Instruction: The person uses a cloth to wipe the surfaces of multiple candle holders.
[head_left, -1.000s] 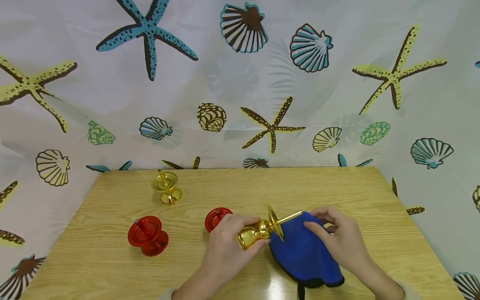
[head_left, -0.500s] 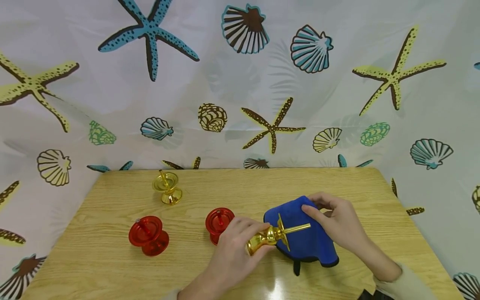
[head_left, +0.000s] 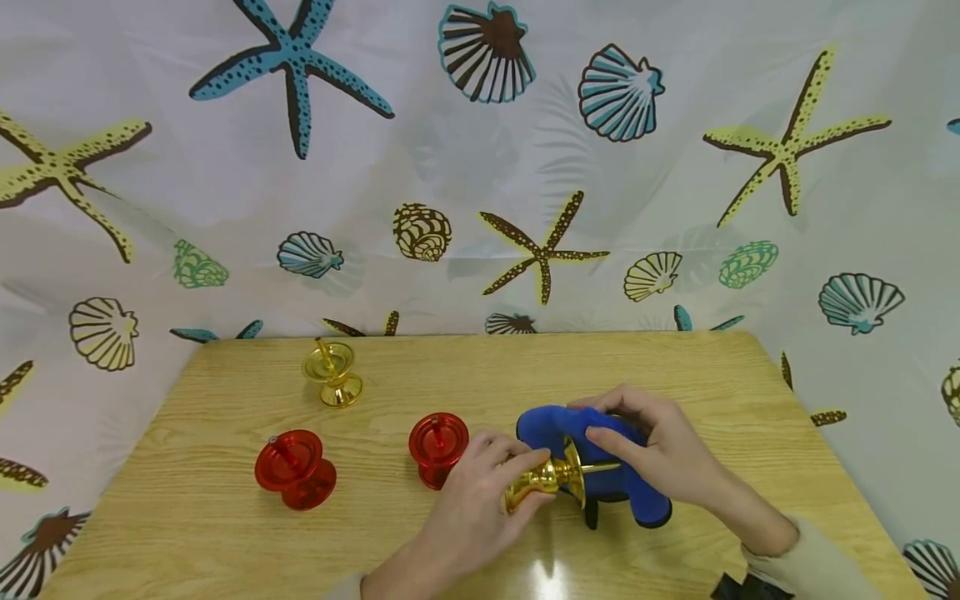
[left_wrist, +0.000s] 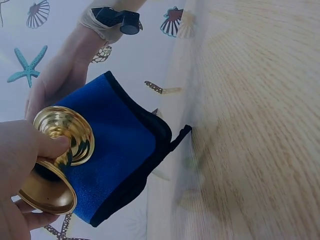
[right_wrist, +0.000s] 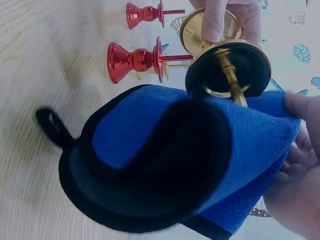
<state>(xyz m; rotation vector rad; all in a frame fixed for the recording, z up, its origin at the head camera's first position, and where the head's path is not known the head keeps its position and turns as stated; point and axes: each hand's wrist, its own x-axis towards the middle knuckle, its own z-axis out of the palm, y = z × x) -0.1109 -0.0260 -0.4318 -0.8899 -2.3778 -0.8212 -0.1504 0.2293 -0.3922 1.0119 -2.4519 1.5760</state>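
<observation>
My left hand (head_left: 480, 492) grips a shiny gold candlestick (head_left: 531, 483) by its waisted stem. The candlestick is tilted on its side, its drip dish and thin rod pointing right. With fingers and thumb my right hand (head_left: 675, 454) pinches a blue cloth (head_left: 542, 427), which has a black border and a black hanging loop (right_wrist: 51, 127). The cloth is bunched around the rod, and the rod's tip is hidden there. In the left wrist view the cloth (left_wrist: 117, 145) hangs behind the candlestick, its loop reaching toward the table.
Just left of my left hand stands a red candlestick (head_left: 438, 442), with another red candlestick (head_left: 294, 467) farther left. A second gold candlestick (head_left: 335, 375) stands at the back left of the wooden table (head_left: 187, 533). A shell-printed sheet (head_left: 375, 167) hangs behind the table.
My left hand has moved the candlestick a little to the right and down. My right hand has lifted the cloth and gathered it around the rod, which earlier showed in front of it.
</observation>
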